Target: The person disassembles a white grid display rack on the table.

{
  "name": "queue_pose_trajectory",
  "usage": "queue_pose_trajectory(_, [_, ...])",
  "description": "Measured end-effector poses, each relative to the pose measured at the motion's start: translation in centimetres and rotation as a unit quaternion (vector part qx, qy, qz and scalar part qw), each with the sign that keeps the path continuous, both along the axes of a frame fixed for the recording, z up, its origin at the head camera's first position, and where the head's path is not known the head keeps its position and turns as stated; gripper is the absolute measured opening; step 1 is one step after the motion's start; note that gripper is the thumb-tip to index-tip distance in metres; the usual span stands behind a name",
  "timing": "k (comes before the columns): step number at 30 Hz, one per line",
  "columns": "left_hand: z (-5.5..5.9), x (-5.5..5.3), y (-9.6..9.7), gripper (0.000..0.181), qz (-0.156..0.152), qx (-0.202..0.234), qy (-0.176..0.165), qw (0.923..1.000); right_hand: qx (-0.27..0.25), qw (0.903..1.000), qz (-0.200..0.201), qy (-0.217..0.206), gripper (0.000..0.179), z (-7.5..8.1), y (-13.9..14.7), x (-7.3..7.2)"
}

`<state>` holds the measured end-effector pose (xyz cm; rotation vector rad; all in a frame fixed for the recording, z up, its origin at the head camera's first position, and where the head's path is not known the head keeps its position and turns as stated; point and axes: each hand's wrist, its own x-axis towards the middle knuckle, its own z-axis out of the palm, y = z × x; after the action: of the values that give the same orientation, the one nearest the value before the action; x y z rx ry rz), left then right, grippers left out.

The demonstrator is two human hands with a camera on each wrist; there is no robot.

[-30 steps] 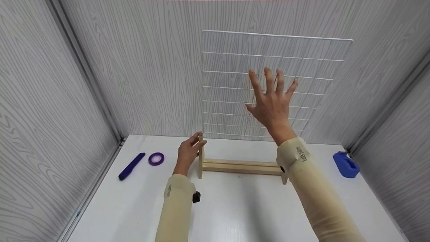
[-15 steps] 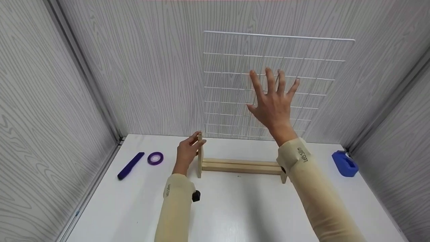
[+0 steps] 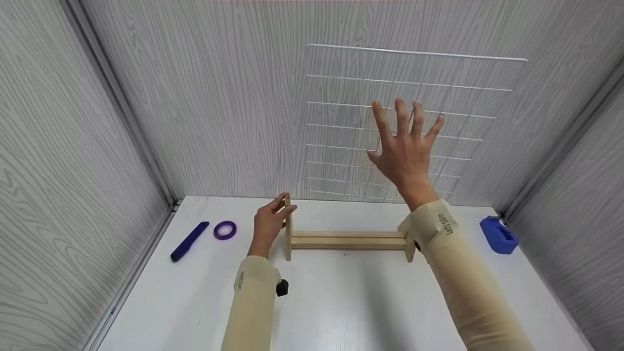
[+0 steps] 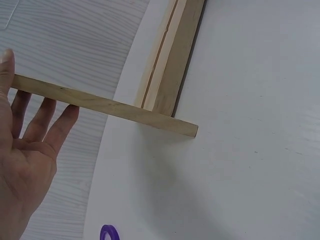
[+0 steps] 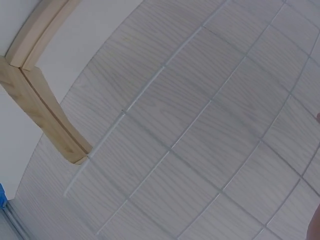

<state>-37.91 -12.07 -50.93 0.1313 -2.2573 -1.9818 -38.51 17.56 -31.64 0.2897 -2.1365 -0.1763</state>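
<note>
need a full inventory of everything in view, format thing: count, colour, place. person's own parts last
table: 1, white, under the work
walls: 3, grey wood-grain, left, back and right
corner strips: at least 2, dark grey, between side and back walls
wire grid: 1, whitish, raised before the back wall
wooden frame: 1, light wood, middle of table
slim tool: 1, dark purple, table's left side
ring: 1, purple, right of the tool
block: 1, blue, table's right side
sleeves: 2, beige, forearms
left hand: 1, bare, gripping frame's left end
right hand: 1, bare, fingers spread at grid
</note>
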Motion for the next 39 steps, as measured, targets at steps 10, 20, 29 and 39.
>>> queue_pose_trajectory(10, [-0.4, 0.6, 0.2, 0.051, 0.015, -0.009, 0.005, 0.9998, -0.011, 0.9997, -0.007, -0.02, 0.119, -0.6, 1.3, 0.1])
queue_pose_trajectory(20, [-0.4, 1.1, 0.3, 0.052, 0.053, -0.012, 0.031, 0.998, -0.015, 0.9994, -0.01, -0.031, 0.118, -0.7, 1.9, 0.0])
queue_pose_trajectory(29, [-0.7, 1.4, 0.4, 0.056, 0.082, -0.026, 0.06, 0.9945, -0.017, 0.9991, -0.014, -0.037, 0.118, -1.6, 2.7, -0.3])
queue_pose_trajectory(39, [-1.0, 1.9, 1.3, 0.054, 0.13, -0.041, 0.084, 0.9871, -0.023, 0.9979, -0.02, -0.057, 0.119, -2.3, 3.7, -0.2])
